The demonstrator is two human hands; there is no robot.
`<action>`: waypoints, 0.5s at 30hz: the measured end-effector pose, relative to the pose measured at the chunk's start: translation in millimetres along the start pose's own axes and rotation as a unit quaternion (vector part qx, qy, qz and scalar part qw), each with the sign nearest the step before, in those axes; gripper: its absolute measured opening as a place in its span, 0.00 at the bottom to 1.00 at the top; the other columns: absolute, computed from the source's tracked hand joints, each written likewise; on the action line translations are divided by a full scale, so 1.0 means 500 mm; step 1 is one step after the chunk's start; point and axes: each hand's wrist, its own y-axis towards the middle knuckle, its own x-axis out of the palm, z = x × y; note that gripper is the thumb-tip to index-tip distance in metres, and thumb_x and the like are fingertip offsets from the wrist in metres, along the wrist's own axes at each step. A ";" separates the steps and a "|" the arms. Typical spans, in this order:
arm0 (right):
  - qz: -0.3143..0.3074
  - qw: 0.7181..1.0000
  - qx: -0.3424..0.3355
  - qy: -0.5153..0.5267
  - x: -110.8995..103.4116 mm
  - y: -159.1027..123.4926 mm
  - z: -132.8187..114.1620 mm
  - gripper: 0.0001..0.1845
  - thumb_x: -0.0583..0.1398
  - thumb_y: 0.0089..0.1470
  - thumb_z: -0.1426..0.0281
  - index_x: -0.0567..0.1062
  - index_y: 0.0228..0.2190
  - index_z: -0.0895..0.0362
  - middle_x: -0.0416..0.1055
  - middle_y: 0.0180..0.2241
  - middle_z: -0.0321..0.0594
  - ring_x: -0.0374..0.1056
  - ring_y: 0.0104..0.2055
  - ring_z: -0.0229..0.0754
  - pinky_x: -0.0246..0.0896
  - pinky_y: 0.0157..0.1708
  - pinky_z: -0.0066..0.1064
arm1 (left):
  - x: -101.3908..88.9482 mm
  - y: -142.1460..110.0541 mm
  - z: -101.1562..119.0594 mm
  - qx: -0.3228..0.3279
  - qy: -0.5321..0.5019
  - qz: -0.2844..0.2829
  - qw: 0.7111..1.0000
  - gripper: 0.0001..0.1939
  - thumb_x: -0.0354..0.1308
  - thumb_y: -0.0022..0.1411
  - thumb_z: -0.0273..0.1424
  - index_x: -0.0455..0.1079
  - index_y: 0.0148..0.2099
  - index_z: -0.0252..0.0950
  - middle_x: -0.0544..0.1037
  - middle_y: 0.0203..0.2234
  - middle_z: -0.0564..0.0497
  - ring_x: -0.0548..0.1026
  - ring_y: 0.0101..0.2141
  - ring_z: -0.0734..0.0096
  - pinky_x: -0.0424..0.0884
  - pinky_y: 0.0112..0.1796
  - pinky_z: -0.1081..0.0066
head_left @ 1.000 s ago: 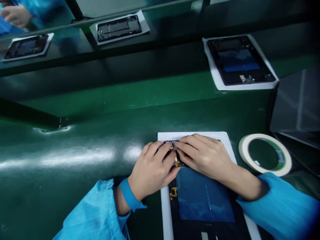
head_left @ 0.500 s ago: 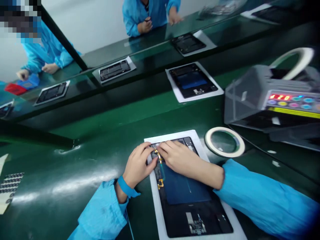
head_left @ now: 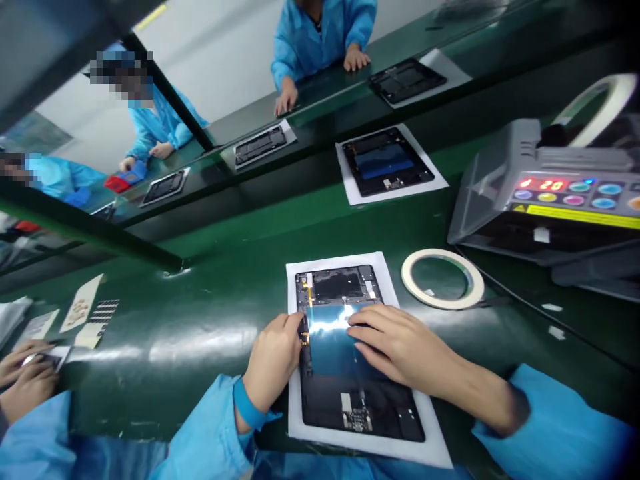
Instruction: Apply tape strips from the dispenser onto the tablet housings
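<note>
Setting: green bench (head_left: 210, 267) on an assembly line; people in blue coats work along the far side and at the near left.
Landmark: open tablet (head_left: 350, 353), back cover off, lying on a white sheet (head_left: 430, 440) at the near edge of the bench.
Battery: blue glossy panel (head_left: 330, 340) in the middle of the tablet, glare across its top edge.
Left hand (head_left: 273, 363): at the tablet's left edge, fingers curled loosely, fingertips touching the frame beside a gold flex strip (head_left: 305, 333). Grips nothing that I can see.
Right hand (head_left: 400, 343): laid flat over the tablet's right half, fingers spread and pressing on the battery. Holds nothing.
Tape roll (head_left: 443, 279): flat on the bench just right of the tablet's top corner, apart from both hands.
Dispenser (head_left: 550, 193): grey machine with red digits and coloured buttons, further right of the tablet and behind the tape roll.
Second tablet (head_left: 387, 163): on its own sheet, well beyond the landmark.
Labels (head_left: 95, 313): small sheets well left of the tablet, near another person's hands.
Handling (judgement): tablet is thin, stiff, light; exposed board and flex are fragile. Best held by the frame edges, not the flex or connectors. Battery film looks slippery.
</note>
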 end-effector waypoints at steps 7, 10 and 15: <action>0.058 0.998 0.001 0.025 -0.007 -0.009 0.016 0.10 0.53 0.61 0.73 0.74 0.34 0.57 0.73 0.36 0.41 0.68 0.38 0.40 0.66 0.39 0.34 | -0.041 -0.017 -0.111 -0.094 -0.031 -0.004 0.995 0.20 0.46 0.60 0.21 0.62 0.55 0.37 0.76 0.35 0.51 0.76 0.34 0.69 0.70 0.37 0.72; 0.065 0.997 -0.006 0.030 -0.005 -0.012 0.013 0.11 0.52 0.61 0.74 0.75 0.33 0.57 0.73 0.34 0.41 0.68 0.37 0.39 0.65 0.38 0.33 | -0.081 -0.041 -0.219 -0.143 -0.026 0.003 0.989 0.22 0.47 0.57 0.21 0.60 0.55 0.32 0.75 0.29 0.53 0.75 0.28 0.72 0.70 0.33 0.73; 0.075 0.997 -0.015 0.024 -0.004 -0.008 0.010 0.12 0.52 0.61 0.74 0.76 0.32 0.56 0.73 0.32 0.40 0.69 0.35 0.38 0.65 0.35 0.31 | -0.159 -0.071 -0.372 -0.207 0.007 0.036 0.978 0.21 0.48 0.53 0.22 0.63 0.51 0.28 0.75 0.26 0.51 0.75 0.27 0.66 0.70 0.33 0.68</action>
